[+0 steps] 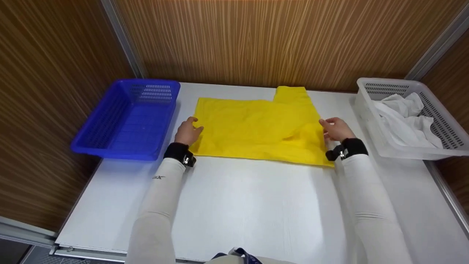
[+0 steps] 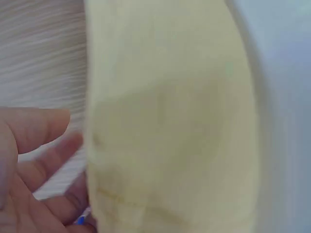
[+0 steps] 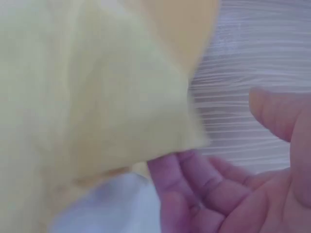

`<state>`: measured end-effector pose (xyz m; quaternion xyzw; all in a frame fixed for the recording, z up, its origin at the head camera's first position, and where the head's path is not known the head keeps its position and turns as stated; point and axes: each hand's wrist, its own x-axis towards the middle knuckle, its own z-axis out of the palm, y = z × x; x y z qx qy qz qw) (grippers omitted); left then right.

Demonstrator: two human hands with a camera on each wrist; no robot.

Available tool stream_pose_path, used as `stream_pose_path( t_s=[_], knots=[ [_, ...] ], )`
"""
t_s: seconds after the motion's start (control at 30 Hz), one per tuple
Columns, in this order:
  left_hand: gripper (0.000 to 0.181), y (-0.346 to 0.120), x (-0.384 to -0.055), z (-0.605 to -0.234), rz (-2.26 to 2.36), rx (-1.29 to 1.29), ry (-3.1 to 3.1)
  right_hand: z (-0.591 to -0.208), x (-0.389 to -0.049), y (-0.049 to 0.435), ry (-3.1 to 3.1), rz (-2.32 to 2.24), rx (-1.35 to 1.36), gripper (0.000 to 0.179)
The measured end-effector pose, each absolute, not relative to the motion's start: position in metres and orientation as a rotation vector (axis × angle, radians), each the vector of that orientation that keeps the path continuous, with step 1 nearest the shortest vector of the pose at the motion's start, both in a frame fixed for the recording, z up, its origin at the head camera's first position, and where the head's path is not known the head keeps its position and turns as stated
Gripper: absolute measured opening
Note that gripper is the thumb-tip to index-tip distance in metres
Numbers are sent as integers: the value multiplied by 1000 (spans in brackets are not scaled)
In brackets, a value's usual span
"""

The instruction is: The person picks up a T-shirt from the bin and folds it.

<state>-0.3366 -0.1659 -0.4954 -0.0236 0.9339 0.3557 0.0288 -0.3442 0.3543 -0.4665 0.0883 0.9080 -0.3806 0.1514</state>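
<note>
A yellow garment point(image 1: 249, 128), apparently a shirt folded lengthwise, lies across the white table with a short sleeve-like flap pointing to the back right. At its left edge is my left hand point(image 1: 188, 132); in the left wrist view the thumb stands apart from the fingers point(image 2: 53, 160), which reach the cloth's edge. My right hand point(image 1: 336, 129) is at the garment's right edge. Seen from the right wrist, its fingers point(image 3: 214, 182) are partly beneath a loose edge of the cloth, while the thumb point(image 3: 279, 111) stays away from it. The garment looks pale and blurred in both wrist views.
To the left stands a blue plastic basket point(image 1: 161, 123) with nothing visible inside. A white basket point(image 1: 370, 121) at the right holds crumpled white cloth point(image 1: 406, 121). Wood-patterned panels point(image 1: 234, 44) enclose the white table point(image 1: 249, 205) at the back and sides.
</note>
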Motion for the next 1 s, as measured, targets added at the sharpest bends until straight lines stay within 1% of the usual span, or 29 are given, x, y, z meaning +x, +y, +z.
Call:
stream_pose_path(
  t_s=[0.03, 0.1, 0.23, 0.4, 0.5, 0.63, 0.77, 1.0],
  knots=[
    [53, -167, -338, -502, 1147, -158, 2855, -475, -344, 354, 2556, -1133, 320, 89],
    [60, -172, -339, -510, 1215, -289, 2793, -488, -337, 355, 2504, -1226, 384, 90],
    [65, -183, -334, -510, 1365, -403, 2686, -498, -316, 355, 2508, -1331, 440, 79],
    [64, -189, -329, -506, 1413, -411, 2631, -500, -298, 350, 2557, -1245, 471, 70],
    [64, -190, -327, -508, 1395, -396, 2609, -505, -296, 347, 2598, -1234, 489, 64],
    [56, -190, -325, -515, 1480, -366, 2604, -512, -298, 345, 2689, -1253, 490, 52],
    [49, -191, -324, -521, 1480, -345, 2671, -519, -299, 347, 2755, -1203, 422, 46],
    [45, -189, -322, -518, 1231, -310, 2722, -515, -292, 364, 2752, -983, 246, 41]
  ],
)
